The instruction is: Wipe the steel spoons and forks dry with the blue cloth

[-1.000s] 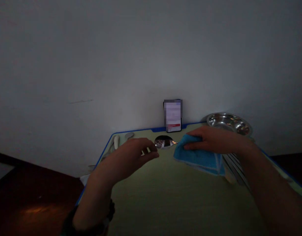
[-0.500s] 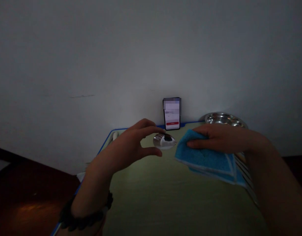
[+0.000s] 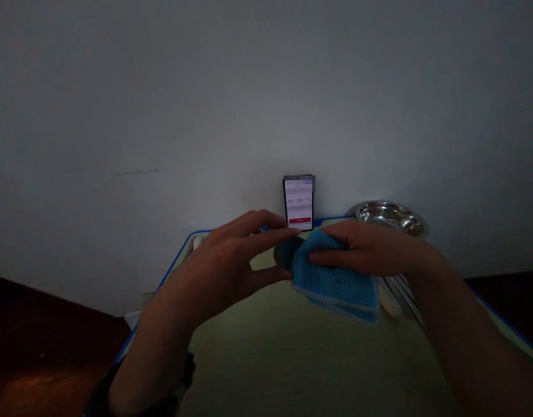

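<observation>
- Between the two hands I can see a dark, rounded end of what looks like a spoon [image 3: 284, 252], just past the left fingers and running in behind the cloth.
- The left grip [image 3: 232, 252] is parted, forefinger above that end and thumb below it; whether skin meets metal I can't tell from here.
- The right grip [image 3: 373, 246] is closed on a folded blue cloth [image 3: 336, 284], thumb pressed over it, the cloth's left edge overlapping the spoon.
- The spoon's long axis seems to run crosswise, hand to hand, but the rest is covered, so I wouldn't swear to it. Both hands are close; the cloth makes the right one's side the covered side.
- Under the right forearm, slim utensils [image 3: 408, 301] lie slantwise on the pale green worktop [image 3: 292, 353], which has a blue border.
- At the back, a shiny metal dish [image 3: 390, 213] sits to the right, and a phone [image 3: 299, 202] leans on the grey wall [image 3: 249, 87] (its timer reads 00:20:15).
- The room is dim, the floor [image 3: 40, 382] dark reddish at the left.
</observation>
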Demonstrator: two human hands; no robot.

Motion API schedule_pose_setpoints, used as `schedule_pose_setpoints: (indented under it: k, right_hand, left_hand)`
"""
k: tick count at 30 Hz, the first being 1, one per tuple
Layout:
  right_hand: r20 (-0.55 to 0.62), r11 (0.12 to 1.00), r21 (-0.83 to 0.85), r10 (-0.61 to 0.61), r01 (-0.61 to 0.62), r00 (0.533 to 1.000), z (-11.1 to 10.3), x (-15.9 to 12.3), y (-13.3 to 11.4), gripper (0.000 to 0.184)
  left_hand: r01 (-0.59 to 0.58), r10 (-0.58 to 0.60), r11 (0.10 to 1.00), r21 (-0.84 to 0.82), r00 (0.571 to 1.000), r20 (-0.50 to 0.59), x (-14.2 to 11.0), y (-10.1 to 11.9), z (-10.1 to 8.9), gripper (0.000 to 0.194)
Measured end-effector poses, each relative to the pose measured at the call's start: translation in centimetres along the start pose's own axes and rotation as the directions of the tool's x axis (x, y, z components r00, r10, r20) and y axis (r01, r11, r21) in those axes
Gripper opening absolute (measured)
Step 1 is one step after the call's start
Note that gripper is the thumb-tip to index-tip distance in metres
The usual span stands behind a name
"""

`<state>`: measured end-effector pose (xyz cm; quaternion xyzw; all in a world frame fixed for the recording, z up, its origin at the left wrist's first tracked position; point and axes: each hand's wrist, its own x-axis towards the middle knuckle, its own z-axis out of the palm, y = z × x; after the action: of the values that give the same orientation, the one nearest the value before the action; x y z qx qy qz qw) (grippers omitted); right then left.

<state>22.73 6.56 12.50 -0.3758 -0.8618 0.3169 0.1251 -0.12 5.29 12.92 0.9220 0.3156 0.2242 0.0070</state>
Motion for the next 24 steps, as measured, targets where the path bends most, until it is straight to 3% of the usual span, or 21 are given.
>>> schedule_pose_setpoints:
  k: [5, 13, 19, 24]
  right_hand:
    - [0.025, 0.996, 0.08, 0.033, -0.035, 0.999, 0.1, 0.2, 0.2, 0.036]
    - [0.128, 0.945, 0.113, 0.294, -0.308, 0.947, -1.4, -1.8, 1.5, 0.039]
    - [0.129, 0.927, 0.08, 0.356, -0.367, 0.926, -1.9, -2.2, 2.5, 0.041]
    - [0.127, 0.932, 0.088, 0.339, -0.351, 0.932, -1.8, -2.2, 2.6, 0.04]
  left_hand:
    - [-0.02, 0.02, 1.0, 0.001, 1.0, -0.018, 0.0, -0.7, -0.7, 0.041]
    - [0.105, -0.104, 0.993, -0.056, 0.994, 0.026, -1.3, -2.6, -2.5, 0.036]
    - [0.187, -0.18, 0.979, -0.081, 0.979, 0.093, -1.7, -3.4, -2.7, 0.036]
    - [0.231, -0.213, 0.963, -0.14, 0.968, 0.131, -1.8, -4.0, -2.4, 0.028]
